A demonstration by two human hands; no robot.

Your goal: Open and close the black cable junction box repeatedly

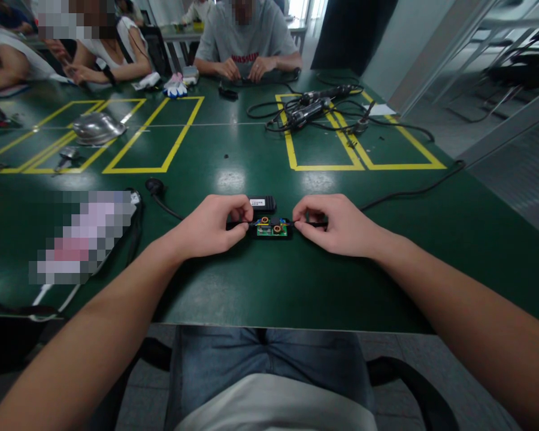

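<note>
A small green circuit board (266, 229) with two copper coils lies in a dark casing half on the table in front of me. My left hand (218, 226) pinches the black cable at the board's left end; that cable runs back to a black plug (155, 187). At the other end, my right hand (335, 224) is closed on the black cable (397, 196) that trails off to the right. Thin coloured wires join the board near both sets of fingertips. Just behind the board rests a black casing cover (263, 204) with a white label.
The green table (273, 293) carries yellow tape outlines. A metal bowl-like part (99, 130) sits at the back left, and a pile of black cables and tools (309, 111) at the back right. A blurred bag-like item (83, 239) lies left. Across sits a co-worker (249, 36).
</note>
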